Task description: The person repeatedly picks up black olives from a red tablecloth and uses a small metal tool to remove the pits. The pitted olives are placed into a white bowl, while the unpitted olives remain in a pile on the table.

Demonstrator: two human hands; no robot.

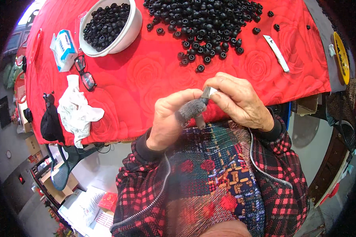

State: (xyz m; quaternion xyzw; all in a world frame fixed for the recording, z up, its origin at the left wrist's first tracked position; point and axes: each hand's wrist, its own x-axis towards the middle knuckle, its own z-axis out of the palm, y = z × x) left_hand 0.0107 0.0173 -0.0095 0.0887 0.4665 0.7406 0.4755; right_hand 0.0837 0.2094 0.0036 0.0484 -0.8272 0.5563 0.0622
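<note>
My left hand (165, 114) is closed at the table's front edge, with dark grey fuzzy covers (192, 109) over some of its fingers. Its thumb and covered fingertip pinch a small black part (205, 101), mostly hidden by the fingers. Against that part my right hand (239, 102) holds a short flat metal blade (206, 92) with a white wrapping at its grip end. Thumb and fingers of the right hand are closed on the blade. Beyond both hands lies a big heap of small round black parts (201, 27), loosely spread toward me.
A white bowl (137, 23) full of similar black parts stands at the far left. Near it are a tissue pack (64, 49), eyeglasses (86, 75), a white cloth (77, 110) and a black cap-like item (51, 120). A white strip (277, 54) lies at right on the red tablecloth (146, 75).
</note>
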